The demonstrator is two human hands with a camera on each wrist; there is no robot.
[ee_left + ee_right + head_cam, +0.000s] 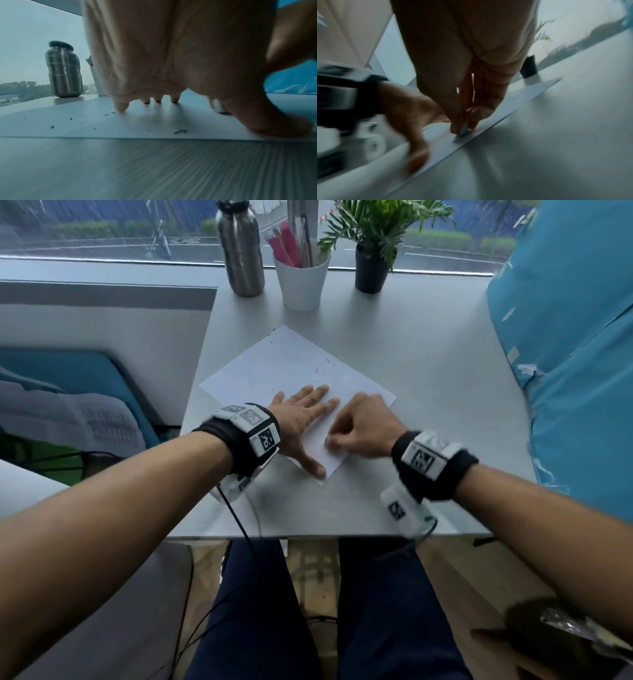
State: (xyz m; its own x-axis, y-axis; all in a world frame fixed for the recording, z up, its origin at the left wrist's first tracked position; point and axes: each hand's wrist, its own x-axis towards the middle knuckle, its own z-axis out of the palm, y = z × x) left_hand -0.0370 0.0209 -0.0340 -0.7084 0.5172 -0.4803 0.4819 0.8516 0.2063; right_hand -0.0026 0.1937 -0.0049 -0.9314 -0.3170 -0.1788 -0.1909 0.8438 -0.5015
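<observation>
A white sheet of paper [284, 364] lies at an angle on the grey table [428, 371], dotted with small dark crumbs [180, 131]. My left hand [308, 422] lies flat on the sheet with fingers spread and the thumb near the sheet's near corner, pressing it down. My right hand [342, 436] is beside it, fingers curled, pinching a small pale object [463, 130] against the paper; it looks like an eraser, but blur hides its shape. The same pale object [217, 107] shows behind the left thumb in the left wrist view.
At the table's far edge by the window stand a steel bottle [239, 251], a white cup of pens [301, 285] and a potted plant [371, 265]. A blue plastic-wrapped bulk [565, 354] borders the right side. The table's near edge [308, 534] is above my knees.
</observation>
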